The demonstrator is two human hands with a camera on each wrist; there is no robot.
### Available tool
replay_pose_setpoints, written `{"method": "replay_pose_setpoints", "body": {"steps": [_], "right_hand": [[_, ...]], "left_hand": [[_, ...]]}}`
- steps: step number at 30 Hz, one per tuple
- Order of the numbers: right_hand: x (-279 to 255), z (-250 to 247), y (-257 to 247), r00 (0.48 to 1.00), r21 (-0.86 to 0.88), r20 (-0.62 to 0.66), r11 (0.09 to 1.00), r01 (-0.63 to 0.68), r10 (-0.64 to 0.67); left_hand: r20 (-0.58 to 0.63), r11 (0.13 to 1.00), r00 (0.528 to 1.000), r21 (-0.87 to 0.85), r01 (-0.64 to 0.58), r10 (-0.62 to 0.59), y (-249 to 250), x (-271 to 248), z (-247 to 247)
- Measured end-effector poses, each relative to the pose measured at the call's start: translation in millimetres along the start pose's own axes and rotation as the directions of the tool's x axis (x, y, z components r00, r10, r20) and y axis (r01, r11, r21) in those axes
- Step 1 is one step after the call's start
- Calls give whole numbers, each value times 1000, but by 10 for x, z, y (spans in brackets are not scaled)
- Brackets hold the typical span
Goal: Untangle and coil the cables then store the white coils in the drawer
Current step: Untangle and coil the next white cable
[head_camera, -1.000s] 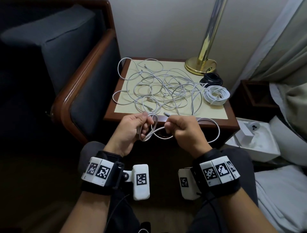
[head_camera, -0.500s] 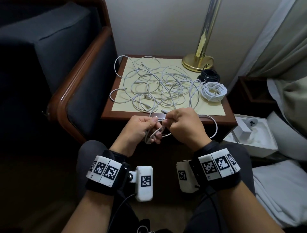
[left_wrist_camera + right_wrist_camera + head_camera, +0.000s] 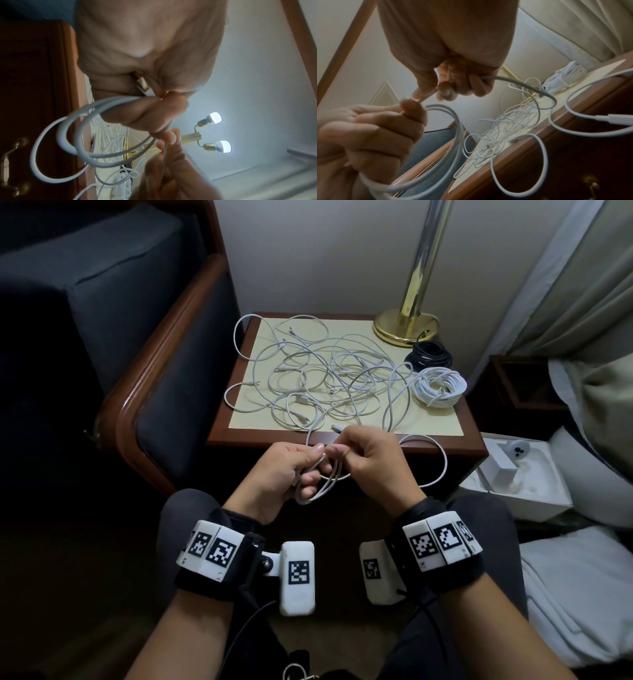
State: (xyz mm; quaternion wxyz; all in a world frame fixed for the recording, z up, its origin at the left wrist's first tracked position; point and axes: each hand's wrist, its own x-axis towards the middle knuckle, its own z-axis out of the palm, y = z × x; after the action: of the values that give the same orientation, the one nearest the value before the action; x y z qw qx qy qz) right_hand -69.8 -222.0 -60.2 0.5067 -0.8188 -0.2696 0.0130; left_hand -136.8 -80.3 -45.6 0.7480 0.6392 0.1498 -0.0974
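A small coil of white cable (image 3: 325,484) hangs in front of the table edge, with my left hand (image 3: 313,455) pinching its loops (image 3: 68,142) between thumb and fingers. My right hand (image 3: 342,455) is closed round the same cable (image 3: 513,79) just beside the left thumb. The rest of this cable (image 3: 442,463) loops off the table's front right. A tangle of white cables (image 3: 318,374) covers the tabletop. A finished white coil (image 3: 440,386) lies at the back right, with a black coil (image 3: 430,356) behind it. A brass drawer handle (image 3: 10,155) shows on the table's front.
The wooden side table (image 3: 342,443) has a brass lamp base (image 3: 406,326) at its back right corner. A dark armchair (image 3: 154,371) stands close on the left. An open white box (image 3: 513,474) and bedding (image 3: 582,594) lie on the right.
My hands have come together in front of the table edge, the right one bringing more cable to the left thumb. The loose loop over the edge has shortened slightly.
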Motion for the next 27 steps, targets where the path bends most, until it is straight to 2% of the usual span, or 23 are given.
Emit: {"method": "replay_pose_setpoints", "body": {"steps": [2,4,8,11,13,15,17,19,22,27], "right_hand": [[-35,-10,48,999,101,-41,995,-11,16],[-88,-4,104,1000,151,-29,989,0,4],[-178,22,180,974,377,184,906,-193,131],[-206,0,202,960,446,245,863,-237,137],[-218,-33,198,953,586,272,763,-273,132],[-215,-58,185,943,724,309,612,-319,126],[-194,-74,150,939,781,314,524,-340,141],[-163,-91,130,943,787,290,519,-332,162],[-149,-113,126,943,738,269,586,-333,197],[-171,-108,96,937,654,270,673,-346,219]], "left_hand": [[20,997,1000,-80,24,-23,-2,18,-23],[80,984,995,-162,70,-58,-13,22,-52],[188,916,973,-351,191,-131,-48,30,-63],[199,864,973,-462,202,-121,-83,50,-74],[187,863,978,-475,174,-94,-123,59,-64],[161,872,986,-475,119,-47,-148,72,-17],[117,893,993,-447,44,10,-161,78,32],[99,935,994,-355,2,36,-161,74,47],[123,983,992,-185,-12,35,-133,57,44],[145,986,989,-156,52,-30,-92,35,103]]}}
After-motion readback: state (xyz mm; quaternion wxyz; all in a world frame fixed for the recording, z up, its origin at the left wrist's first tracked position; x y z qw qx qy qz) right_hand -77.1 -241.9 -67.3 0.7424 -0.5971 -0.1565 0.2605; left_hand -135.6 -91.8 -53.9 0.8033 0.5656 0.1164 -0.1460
